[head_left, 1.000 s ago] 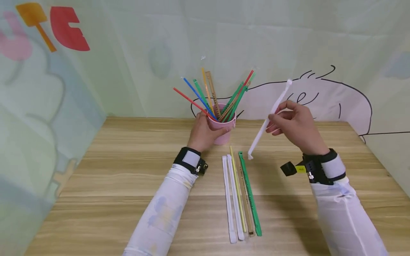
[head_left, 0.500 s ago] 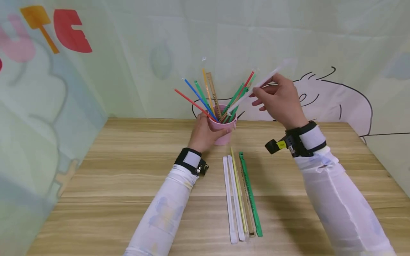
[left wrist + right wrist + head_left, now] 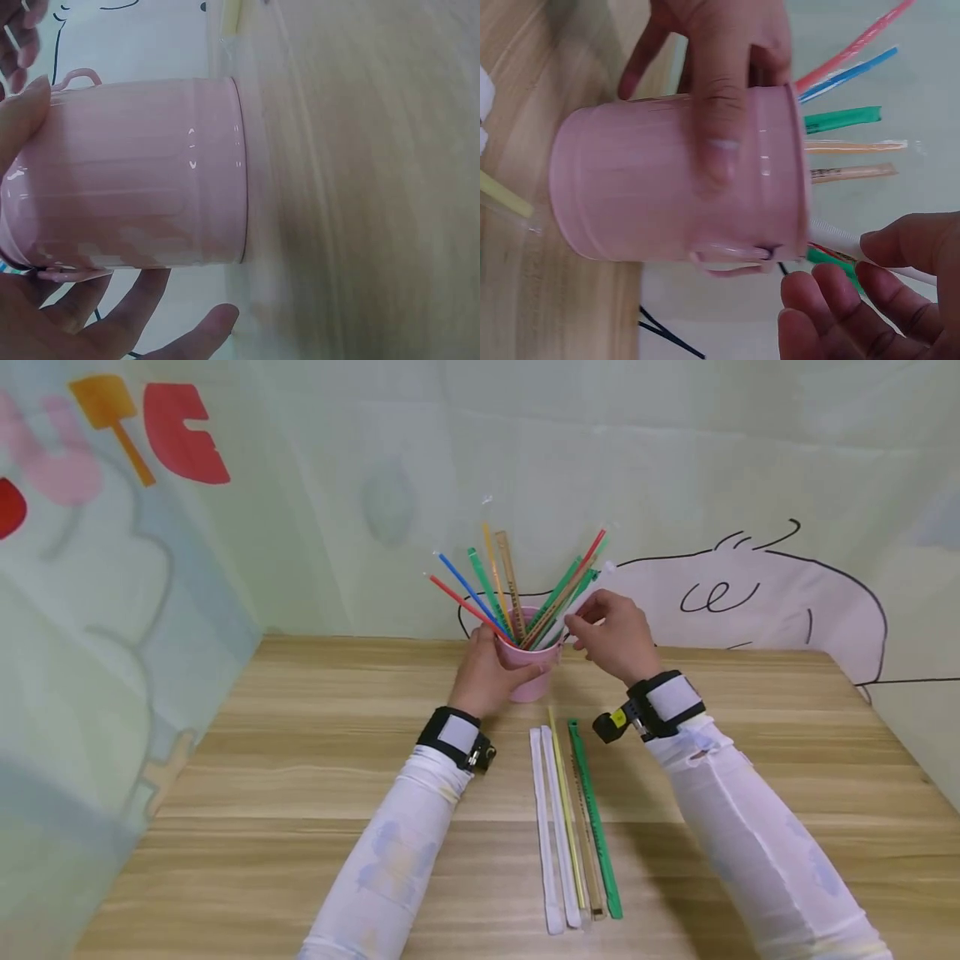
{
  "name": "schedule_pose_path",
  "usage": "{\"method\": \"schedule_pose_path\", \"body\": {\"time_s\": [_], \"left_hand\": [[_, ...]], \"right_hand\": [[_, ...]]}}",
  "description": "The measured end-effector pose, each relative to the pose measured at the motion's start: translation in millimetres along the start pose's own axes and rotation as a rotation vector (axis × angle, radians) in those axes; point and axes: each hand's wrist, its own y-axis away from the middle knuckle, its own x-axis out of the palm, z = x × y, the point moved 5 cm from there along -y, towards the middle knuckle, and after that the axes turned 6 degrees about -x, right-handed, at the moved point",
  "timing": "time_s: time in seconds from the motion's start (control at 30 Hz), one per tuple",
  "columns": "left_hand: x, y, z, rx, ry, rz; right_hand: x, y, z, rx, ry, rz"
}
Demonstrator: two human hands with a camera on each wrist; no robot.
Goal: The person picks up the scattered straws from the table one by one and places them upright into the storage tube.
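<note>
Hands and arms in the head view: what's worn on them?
The left hand and right hand are gloveless. The left sleeve and right sleeve are white with faint blue patches. The left strap and right strap are black with pale grey panels. The right camera has a yellow label.

On the wall I read three large capitals: a pink U, an orange T and a red E. Dark print runs along the brown straw and the green straw, too small for me to read. Any marking on the yellow tag at my right wrist is illegible.
</note>
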Motion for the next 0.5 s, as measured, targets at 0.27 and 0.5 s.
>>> {"method": "schedule_pose_path", "body": {"time_s": [0.27, 0.5], "left_hand": [[-1.1, 0.8, -1.5, -0.002, -0.001, 0.001], [-1.2, 1.3, -2.5, -0.005, -0.020, 0.008]], "right_hand": [[16.5, 1, -13, 0.035, 0.005, 0.048], [6.8, 11, -21, 0.074, -0.088, 0.012]]}}
